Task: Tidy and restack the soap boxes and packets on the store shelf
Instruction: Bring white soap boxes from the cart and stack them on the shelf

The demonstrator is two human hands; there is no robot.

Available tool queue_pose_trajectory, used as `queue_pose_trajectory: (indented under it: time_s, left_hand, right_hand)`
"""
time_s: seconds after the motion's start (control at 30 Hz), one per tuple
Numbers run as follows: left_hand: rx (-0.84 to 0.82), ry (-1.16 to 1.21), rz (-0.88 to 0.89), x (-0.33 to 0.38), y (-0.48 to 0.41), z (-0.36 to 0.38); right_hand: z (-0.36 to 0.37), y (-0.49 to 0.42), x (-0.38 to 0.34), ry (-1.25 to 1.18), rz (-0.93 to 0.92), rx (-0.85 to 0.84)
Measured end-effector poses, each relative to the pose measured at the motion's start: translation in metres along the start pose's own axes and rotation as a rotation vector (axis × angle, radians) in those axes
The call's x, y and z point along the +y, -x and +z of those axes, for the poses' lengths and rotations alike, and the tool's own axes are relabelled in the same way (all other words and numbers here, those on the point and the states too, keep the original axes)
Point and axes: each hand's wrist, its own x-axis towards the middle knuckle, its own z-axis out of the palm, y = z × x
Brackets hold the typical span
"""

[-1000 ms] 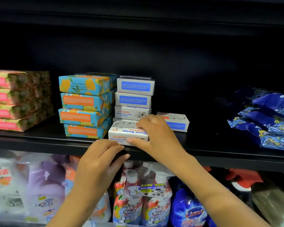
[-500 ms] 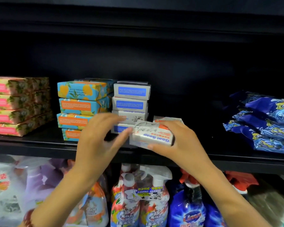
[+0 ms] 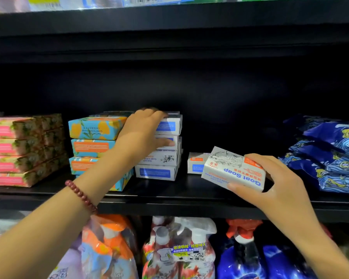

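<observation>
L hand (image 3: 141, 129) gripping top of white box stack (image 3: 159, 160), R hand (image 3: 278, 184) holding Goat Soap box (image 3: 234, 170)

Head camera faces the dark shelf (image 3: 169, 200) closely, level-on.

i see a white goat soap box (image 3: 234, 171) tilted in the air just above the front of the shelf (image 3: 169, 191), its blue lettering upside down to me. my right hand (image 3: 276, 184) pinches it, thumb below and fingers behind. just behind it a lone white box (image 3: 195, 163) lies flat on the shelf. to the left stands a white stack (image 3: 159, 160) of four such boxes, slightly uneven. my left hand (image 3: 143, 131) grips its top two, fingers over the top, thumb on the second box's front. beside it sits a blue-and-orange stack (image 3: 93, 137) of four, then a pink stack (image 3: 18, 150) of four at far left. blue packets (image 3: 330, 154) lie heaped at the right end.
</observation>
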Motion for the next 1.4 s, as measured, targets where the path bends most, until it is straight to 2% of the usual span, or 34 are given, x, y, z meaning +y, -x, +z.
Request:
queue_pose_trajectory:
  time_s: [0.27,0.47,0.63,0.8,1.13,1.3,1.4]
  left_hand:
    - [0.298,0.098,0.209,0.002,0.021,-0.005]
    - [0.476,0.261,0.202,0.018,0.036,-0.012]
    - [0.522,0.231,0.181,0.017,0.048,-0.013]
    - [0.516,0.213,0.168,0.014,0.057,-0.010]
    - [0.522,0.207,0.189,0.016,0.059,0.000]
    - [0.518,0.228,0.257,0.034,0.050,0.005]
    - [0.500,0.249,0.314,0.053,0.039,0.008]
  right_hand:
    - [-0.004,-0.029,0.018,0.061,0.004,0.048]
    - [0.014,-0.068,0.029,0.107,0.010,-0.109]
    - [0.031,-0.093,0.035,0.226,0.040,-0.295]
    - [0.038,-0.098,0.043,0.332,-0.027,-0.355]
    - [0.043,-0.096,0.039,0.370,-0.002,-0.353]
    - [0.023,-0.059,0.039,0.271,-0.054,-0.046]
    - [0.011,-0.031,0.037,0.241,-0.021,-0.134]
